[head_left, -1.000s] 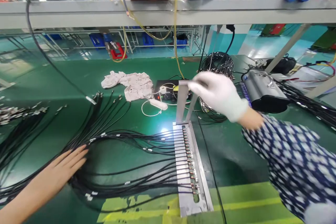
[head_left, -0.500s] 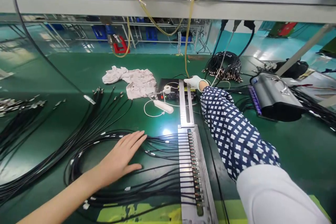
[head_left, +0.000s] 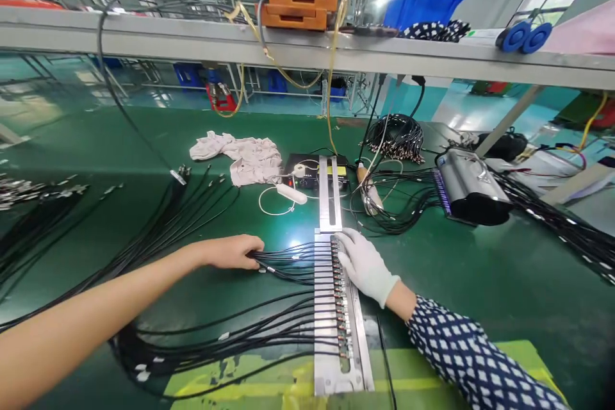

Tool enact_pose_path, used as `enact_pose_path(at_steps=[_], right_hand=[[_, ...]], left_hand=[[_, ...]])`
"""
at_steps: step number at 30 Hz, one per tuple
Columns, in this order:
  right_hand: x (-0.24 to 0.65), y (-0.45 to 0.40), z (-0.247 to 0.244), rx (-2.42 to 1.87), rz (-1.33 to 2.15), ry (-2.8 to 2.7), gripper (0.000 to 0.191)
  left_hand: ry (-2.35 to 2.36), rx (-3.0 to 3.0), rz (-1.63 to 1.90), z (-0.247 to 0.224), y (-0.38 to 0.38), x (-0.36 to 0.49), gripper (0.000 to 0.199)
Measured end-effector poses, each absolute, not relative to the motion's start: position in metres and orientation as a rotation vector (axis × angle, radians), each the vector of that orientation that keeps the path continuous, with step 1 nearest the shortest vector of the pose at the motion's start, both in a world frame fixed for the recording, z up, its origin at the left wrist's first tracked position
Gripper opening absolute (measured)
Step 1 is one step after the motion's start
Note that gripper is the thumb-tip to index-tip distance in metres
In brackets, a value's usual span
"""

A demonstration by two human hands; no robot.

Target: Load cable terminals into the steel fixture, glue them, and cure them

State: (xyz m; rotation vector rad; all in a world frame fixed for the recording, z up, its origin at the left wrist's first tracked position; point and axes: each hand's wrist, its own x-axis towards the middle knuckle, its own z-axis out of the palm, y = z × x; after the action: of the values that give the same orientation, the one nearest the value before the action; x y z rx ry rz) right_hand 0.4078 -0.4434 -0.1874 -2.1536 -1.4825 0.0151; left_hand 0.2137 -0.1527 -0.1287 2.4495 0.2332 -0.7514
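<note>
My bare left hand [head_left: 236, 252] is closed around a bundle of black cables [head_left: 281, 256], left of the long metal fixture [head_left: 323, 359]. The cables lie side by side across the fixture, their small metal connectors [head_left: 340, 311] in a row along its slot. My right hand [head_left: 366, 267], in a white glove, is at the upper end of that row. Its fingers curl over the top connectors, with the thumb lower down; the fingertips are partly hidden. A slotted metal bar [head_left: 324, 198] extends from the fixture's far end toward a black control box [head_left: 307, 170].
A crumpled pale cloth [head_left: 257, 160] and a white power strip [head_left: 291, 194] lie beyond my left hand. Further right are a wooden-handled tool [head_left: 369, 192], a coiled cable bundle [head_left: 396, 138] and a silver machine [head_left: 473, 186]. A shelf beam [head_left: 288, 51] crosses above the bench.
My right hand has come back from the far end of the slotted bar to the connectors. My left hand, flat on the cables before, has closed around them. The view has tilted up.
</note>
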Motion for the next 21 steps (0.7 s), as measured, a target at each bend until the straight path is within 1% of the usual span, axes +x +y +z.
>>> enact_pose_path(at_steps=[2, 4, 6, 9, 11, 14, 17, 21], right_hand=[[0.41, -0.445, -0.212, -2.175, -0.015, -1.388, 0.042], [0.416, -0.443, -0.224, -2.165, -0.026, -1.35, 0.041], [0.42, -0.443, -0.229, -2.142, -0.028, -1.337, 0.039], [0.423, -0.443, -0.228, -2.112, -0.025, -1.332, 0.036], [0.423, -0.444, -0.228, -2.098, -0.026, -1.327, 0.036], [0.423, -0.444, -0.228, -2.085, -0.026, -1.325, 0.036], [0.424, -0.443, -0.229, -2.08, -0.017, -1.318, 0.035], [0.425, -0.442, -0.231, -2.075, -0.004, -1.313, 0.036]], left_hand=[[0.243, 2.326, -0.924, -0.117, -0.15, 0.223, 0.031], [0.256, 2.229, -1.009, -0.102, -0.149, 0.231, 0.037], [0.267, 2.197, -0.947, -0.087, -0.149, 0.239, 0.043], [0.207, 2.161, -0.703, -0.079, -0.152, 0.241, 0.051], [0.169, 2.2, -0.643, -0.09, -0.154, 0.233, 0.055], [0.246, 2.364, -0.666, -0.119, -0.147, 0.212, 0.055], [0.335, 2.457, -0.595, -0.138, -0.136, 0.187, 0.054], [0.339, 2.535, -0.443, -0.15, -0.14, 0.167, 0.046]])
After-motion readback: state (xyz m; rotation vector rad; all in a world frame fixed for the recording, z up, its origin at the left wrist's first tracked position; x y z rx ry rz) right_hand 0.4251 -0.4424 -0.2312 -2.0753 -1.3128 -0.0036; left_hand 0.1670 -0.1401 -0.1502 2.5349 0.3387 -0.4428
